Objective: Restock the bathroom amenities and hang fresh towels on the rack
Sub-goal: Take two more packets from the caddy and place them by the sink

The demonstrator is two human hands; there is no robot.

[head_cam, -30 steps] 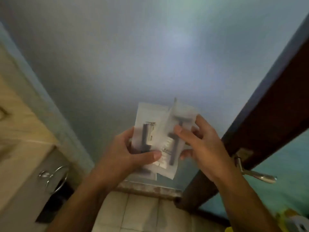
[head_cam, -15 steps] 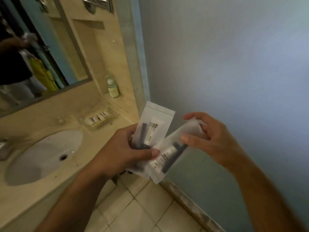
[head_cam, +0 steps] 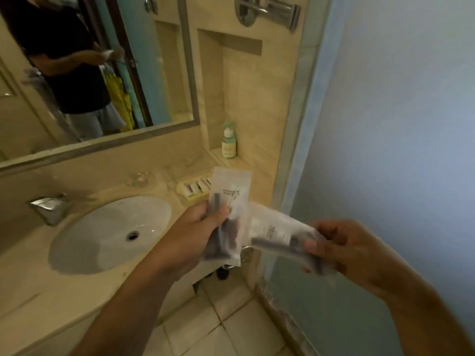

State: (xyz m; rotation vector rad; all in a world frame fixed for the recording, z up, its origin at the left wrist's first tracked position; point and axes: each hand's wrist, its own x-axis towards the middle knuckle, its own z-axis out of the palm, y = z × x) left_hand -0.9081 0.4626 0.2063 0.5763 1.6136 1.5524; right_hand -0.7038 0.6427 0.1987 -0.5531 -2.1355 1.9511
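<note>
Vanity counter (head_cam: 51, 291) ran along the left, sink (head_cam: 102, 227) sunk in it, amenity tray (head_cam: 191, 188) at the back right corner with small sachets in it. Step, as judged: split the two packets and lay them at the tray. Best done one at a time, flat, print up, kept clear of the basin.

Left hand (head_cam: 195, 235) gripped the upright packet (head_cam: 231, 191), thumb across its front, lower half in the palm, top standing above the fingers. Right hand (head_cam: 344, 247) pinched the second packet (head_cam: 277, 235) at its right end. That packet lay near level, free end reaching the upright one's edge; whether they touched, couldn't tell.
</note>
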